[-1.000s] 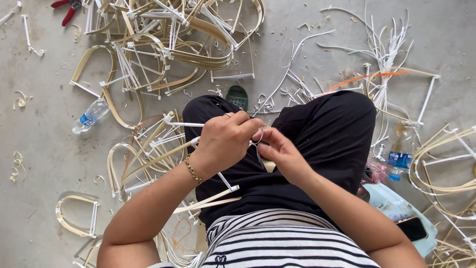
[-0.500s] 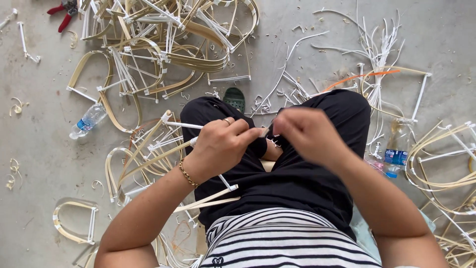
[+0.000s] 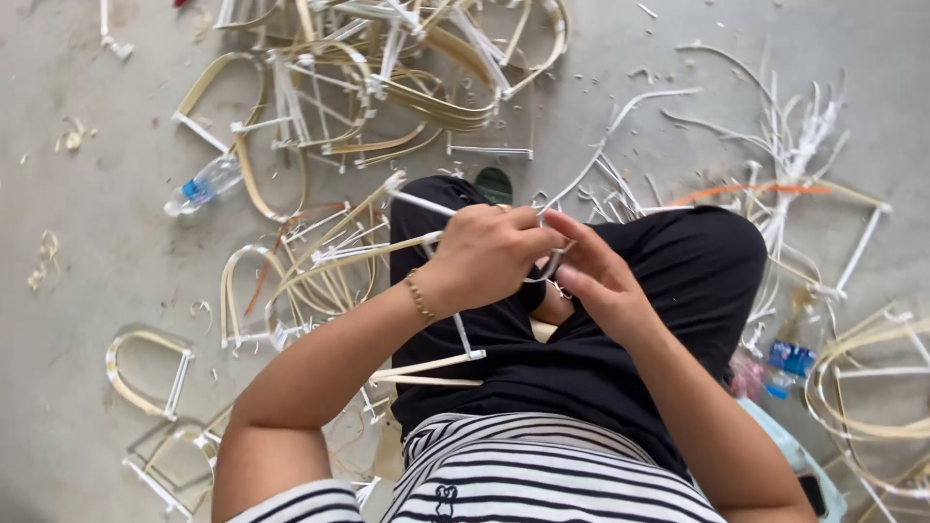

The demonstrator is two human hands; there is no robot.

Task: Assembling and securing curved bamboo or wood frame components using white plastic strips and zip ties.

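The fingers [image 3: 523,228] of the left hand [image 3: 484,257] curl shut around a bamboo frame [image 3: 387,254], pinching it close to where its pale strips and white sticks meet, which keeps that joint steady over the lap. The right hand [image 3: 601,276] comes in from three o'clock, its fingers narrowed to a pinch on what looks like a thin white strand [image 3: 605,160] at the same joint; the exact grip is hidden behind the left knuckles, so whether it is wrapping or just holding is hard to tell. Both hands meet just above the knees, close to the body, where the work is easiest to see and brace. The frame fans out toward nine o'clock, resting partly on the black trousers [image 3: 678,281], with one white stick [image 3: 463,334] hanging down toward six o'clock.

On the concrete floor [image 3: 87,271] a heap of finished frames [image 3: 407,77] lies at twelve o'clock, within reach. A plastic bottle [image 3: 203,184] lies on its side at ten o'clock, a loose hoop [image 3: 145,373] at eight o'clock, and a bundle of white strips [image 3: 804,145] at two o'clock, near the right hand that draws on it.
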